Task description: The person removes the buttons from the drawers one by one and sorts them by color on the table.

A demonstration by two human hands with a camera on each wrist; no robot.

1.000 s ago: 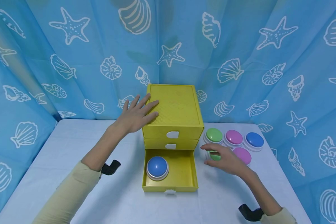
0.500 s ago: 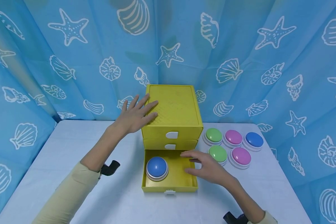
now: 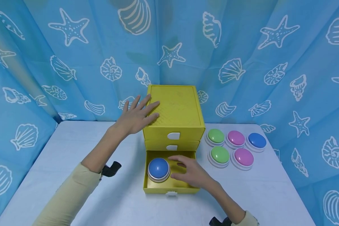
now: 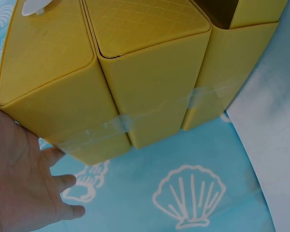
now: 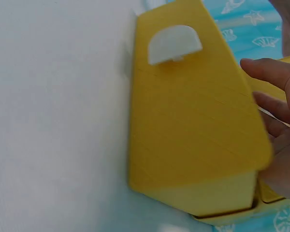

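Observation:
A yellow drawer cabinet [image 3: 175, 106] stands at the table's back, its bottom drawer [image 3: 183, 190] pulled out. Inside that drawer, on the left, sits a blue dome-topped push button [image 3: 158, 168] with a silvery base. My left hand [image 3: 135, 117] rests with spread fingers on the cabinet's top left edge; the left wrist view shows the hand [image 4: 19, 169] at the cabinet's side. Over the drawer's right half is my right hand [image 3: 193, 172], thumb and fingers apart and pointing at the blue button, nothing between them. In the right wrist view the drawer front [image 5: 193, 116] hides the button.
Right of the cabinet, several more push buttons stand on the white table [image 3: 107, 201]: two green ones [image 3: 220, 154], two pink ones [image 3: 244, 157] and a blue one [image 3: 256, 140]. A blue shell-patterned curtain [image 3: 186, 72] hangs behind.
My right hand has moved left, from over the front green button to over the open drawer, close to the blue button. My left hand has stayed on the cabinet.

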